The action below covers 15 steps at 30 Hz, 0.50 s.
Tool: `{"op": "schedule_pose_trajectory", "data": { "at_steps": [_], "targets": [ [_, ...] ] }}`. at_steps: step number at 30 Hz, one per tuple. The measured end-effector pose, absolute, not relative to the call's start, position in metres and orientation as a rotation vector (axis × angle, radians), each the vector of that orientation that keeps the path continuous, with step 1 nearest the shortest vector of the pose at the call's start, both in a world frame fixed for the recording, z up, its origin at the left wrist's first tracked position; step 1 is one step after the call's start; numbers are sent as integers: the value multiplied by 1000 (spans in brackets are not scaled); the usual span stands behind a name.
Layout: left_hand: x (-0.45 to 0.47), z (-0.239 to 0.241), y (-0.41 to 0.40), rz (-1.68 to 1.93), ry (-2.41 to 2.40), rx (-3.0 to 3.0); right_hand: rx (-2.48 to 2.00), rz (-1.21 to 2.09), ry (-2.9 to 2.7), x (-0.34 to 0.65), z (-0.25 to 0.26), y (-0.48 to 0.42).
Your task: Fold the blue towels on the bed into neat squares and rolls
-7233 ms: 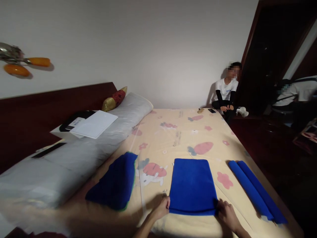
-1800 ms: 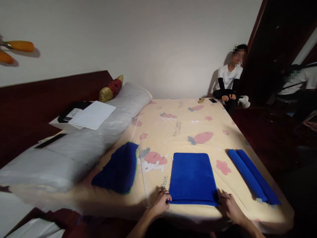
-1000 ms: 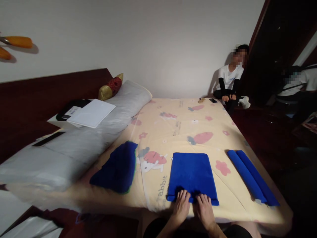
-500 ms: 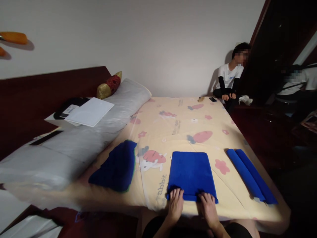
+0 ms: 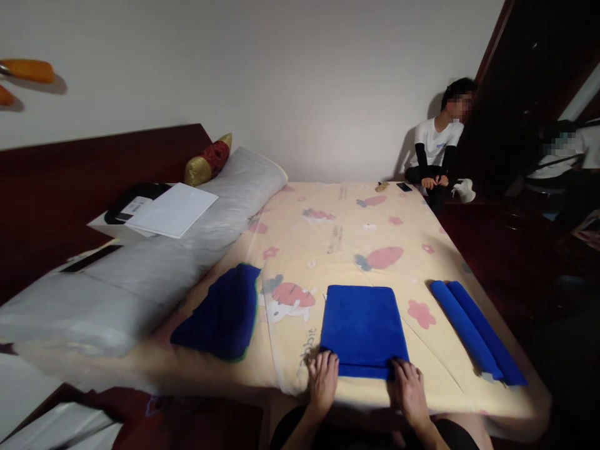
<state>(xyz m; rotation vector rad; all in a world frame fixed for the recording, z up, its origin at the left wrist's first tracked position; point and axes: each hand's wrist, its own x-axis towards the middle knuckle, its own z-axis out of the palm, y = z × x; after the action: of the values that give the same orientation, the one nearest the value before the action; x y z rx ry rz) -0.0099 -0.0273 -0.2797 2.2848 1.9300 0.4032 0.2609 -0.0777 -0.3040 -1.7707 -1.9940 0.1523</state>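
A blue towel (image 5: 363, 322) lies flat on the bed in front of me, folded to a rectangle with a narrow strip turned up along its near edge. At its near left corner, my left hand (image 5: 323, 378) has its fingers curled over the turned strip. My right hand (image 5: 409, 384) grips the near right corner in the same way, fingers bent and thumb inward. Two rolled blue towels (image 5: 473, 331) rest side by side to the right. On the left a darker blue towel (image 5: 222, 315) with a green edge is spread unevenly.
The bed (image 5: 323, 250) has a yellow rabbit-and-carrot sheet. A grey wrapped bedding roll (image 5: 187, 275) along the headboard carries a white box lid (image 5: 173, 209). A phone (image 5: 404, 187) lies near the far edge. One person (image 5: 435, 147) sits beyond; another is at far right.
My hands have moved apart along the towel's near edge, the left one to the left corner and the right one to the right corner. The rolled towels stay put.
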Motion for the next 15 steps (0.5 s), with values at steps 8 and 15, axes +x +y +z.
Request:
{"op": "schedule_pose_trajectory", "data": {
  "at_steps": [8, 15],
  "targets": [
    [16, -295, -41, 537, 1560, 2440, -1607, 205, -2210, 221, -297, -63],
    [-31, -284, -32, 564, 2081, 2186, -1888, 35, -1973, 281, -313, -74]
  ]
}}
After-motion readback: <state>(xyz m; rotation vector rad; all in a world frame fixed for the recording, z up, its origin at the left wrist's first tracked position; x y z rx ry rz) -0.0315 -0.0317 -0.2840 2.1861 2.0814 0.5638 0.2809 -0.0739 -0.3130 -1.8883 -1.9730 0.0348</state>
